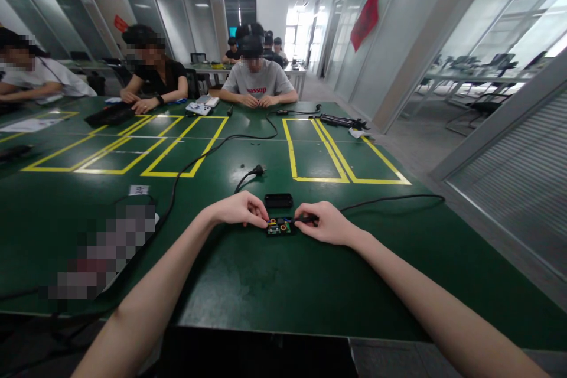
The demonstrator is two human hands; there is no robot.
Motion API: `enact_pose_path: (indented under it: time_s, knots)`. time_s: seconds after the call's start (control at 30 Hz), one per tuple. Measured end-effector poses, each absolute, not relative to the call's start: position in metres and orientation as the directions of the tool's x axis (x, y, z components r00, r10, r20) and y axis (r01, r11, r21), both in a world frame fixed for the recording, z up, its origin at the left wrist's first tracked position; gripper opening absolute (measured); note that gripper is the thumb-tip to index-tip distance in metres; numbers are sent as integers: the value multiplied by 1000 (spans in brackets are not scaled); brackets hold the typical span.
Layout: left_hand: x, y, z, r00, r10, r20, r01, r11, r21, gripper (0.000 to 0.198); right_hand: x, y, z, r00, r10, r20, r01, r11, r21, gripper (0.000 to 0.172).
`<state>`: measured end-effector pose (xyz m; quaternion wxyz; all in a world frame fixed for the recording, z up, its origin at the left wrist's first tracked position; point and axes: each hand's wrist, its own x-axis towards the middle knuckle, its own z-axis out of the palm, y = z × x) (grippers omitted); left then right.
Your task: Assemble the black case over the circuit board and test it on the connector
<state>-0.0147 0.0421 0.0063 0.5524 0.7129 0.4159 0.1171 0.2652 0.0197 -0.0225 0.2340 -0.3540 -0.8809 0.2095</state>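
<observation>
A small open black case holding a green circuit board (280, 227) lies on the green table (274, 283) in front of me. My left hand (239, 209) pinches its left end with closed fingers. My right hand (325, 222) is closed round a thin black tool (305, 220) whose tip rests at the board's right end. A black cover (279, 200) lies flat just behind the board. A black cable (390, 199) runs off to the right from under my right hand.
A black plug (258, 171) with its cord lies behind the cover. Yellow tape rectangles (319, 153) mark the table. Three people sit at the far side with devices. A blurred object (106, 248) lies left. A glass wall and aisle run along the right.
</observation>
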Motion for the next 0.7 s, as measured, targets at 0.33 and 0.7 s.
enact_pose_path:
  time_s: [0.33, 0.7]
  knots:
    - [-7, 37, 11, 635, 748, -193, 495, -203, 845, 32, 264, 26, -28, -632, 722, 283, 547, 674, -497, 25]
    - [-3, 35, 7, 641, 751, -160, 527, -278, 803, 26, 268, 25, -18, -678, 702, 218, 542, 678, -497, 27]
